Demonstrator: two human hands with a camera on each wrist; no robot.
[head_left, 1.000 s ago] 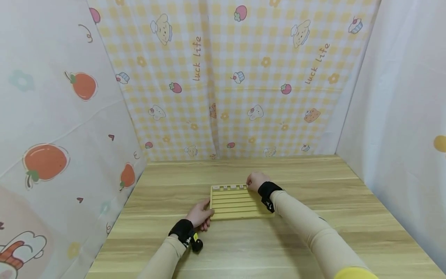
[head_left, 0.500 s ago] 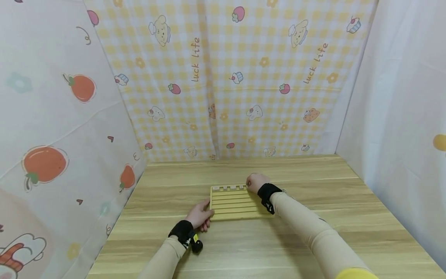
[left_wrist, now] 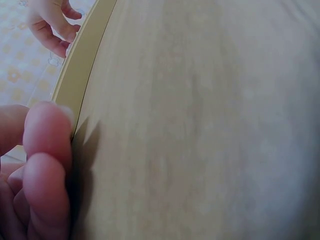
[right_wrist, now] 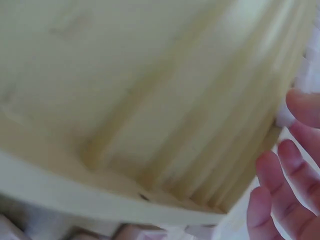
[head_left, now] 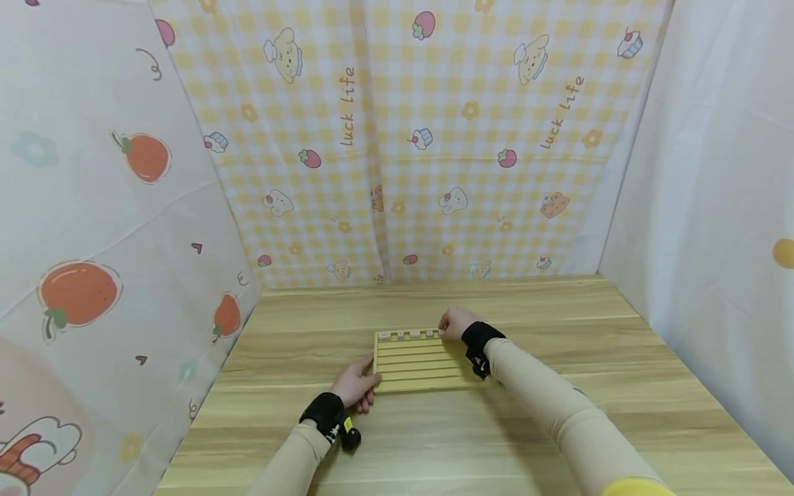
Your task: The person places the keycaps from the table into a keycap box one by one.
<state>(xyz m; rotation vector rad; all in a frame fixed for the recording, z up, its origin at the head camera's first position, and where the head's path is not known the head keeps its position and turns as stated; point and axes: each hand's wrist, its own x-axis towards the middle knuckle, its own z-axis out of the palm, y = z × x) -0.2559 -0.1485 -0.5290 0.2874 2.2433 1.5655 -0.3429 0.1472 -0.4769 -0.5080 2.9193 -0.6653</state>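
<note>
A yellow ridged board [head_left: 409, 384] lies on the wooden table, with several small whitish tiles [head_left: 415, 334] spaced along its far row. My left hand [head_left: 355, 384] grips the board's left edge, thumb on top and other fingers curled at the side. At the far row, right of the tiles, my right hand [head_left: 457, 322] pinches a small pale tile [right_wrist: 285, 117] between thumb and index finger. Most of that tile is hidden by the fingers. In the left wrist view, the board's side [left_wrist: 82, 65] runs up past my curled left fingers [left_wrist: 47, 135].
The wooden table [head_left: 422, 448] extends around the board. A checked cloth [head_left: 434, 172] hangs behind it, and pale curtains [head_left: 695, 207] stand at both sides. My right forearm [head_left: 552, 393] crosses over the board's right part.
The head view has shifted very slightly. My right wrist has turned a little, while its fingers stay at the far row. My left hand keeps its place on the board's edge.
</note>
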